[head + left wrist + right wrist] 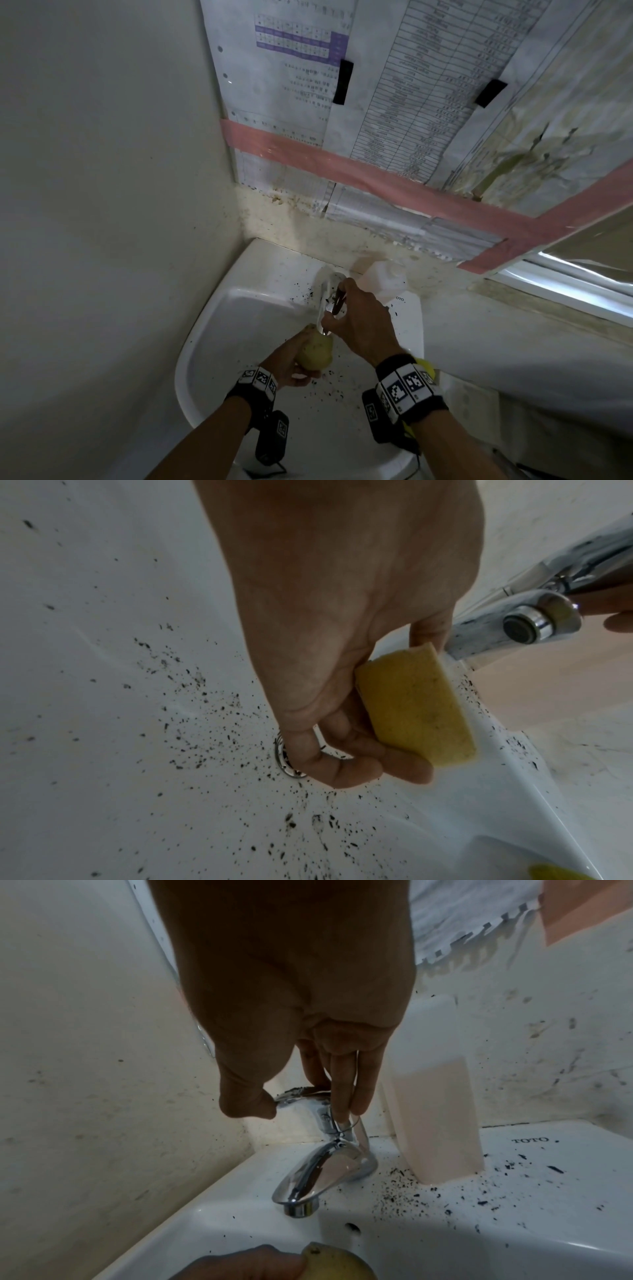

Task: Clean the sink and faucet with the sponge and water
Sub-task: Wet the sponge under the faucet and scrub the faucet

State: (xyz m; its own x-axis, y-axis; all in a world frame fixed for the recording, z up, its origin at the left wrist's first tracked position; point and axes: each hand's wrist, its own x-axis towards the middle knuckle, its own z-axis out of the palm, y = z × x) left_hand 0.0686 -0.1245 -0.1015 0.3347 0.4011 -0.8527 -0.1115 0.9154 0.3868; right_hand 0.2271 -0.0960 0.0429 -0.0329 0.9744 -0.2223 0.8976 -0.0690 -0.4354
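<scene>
Yellow foam, oval in outline and porous on its face, made up the sponge (418,710), which was pinched between the thumb and curled fingers of the left hand (342,615) over the basin of the sink (239,329). It sat at the fingertip end of that hand, just below and in front of the spout outlet, apart from the metal. The sink was white glazed ceramic, smooth and rounded, set into a corner of plain off-white wall; its bowl and rear ledge were scattered with fine black specks, densest around the metal ring of the drain (284,761), which was partly hidden behind the left fingers.

To the right of the sponge stood the faucet (318,1172), polished chrome with a curved, tapering spout and a round aerator at its tip. The right hand (291,1015) was on the lever at the top of the faucet, thumb hooked under its front edge and fingers laid straight down over its far side; dark debris lay on the lever's upper surface.

Further right, a pale, translucent plastic bottle (435,1102) with flat sides stood upright on the ledge, just beside the faucet base. Printed sheets held by pink tape (342,168) covered the wall above
</scene>
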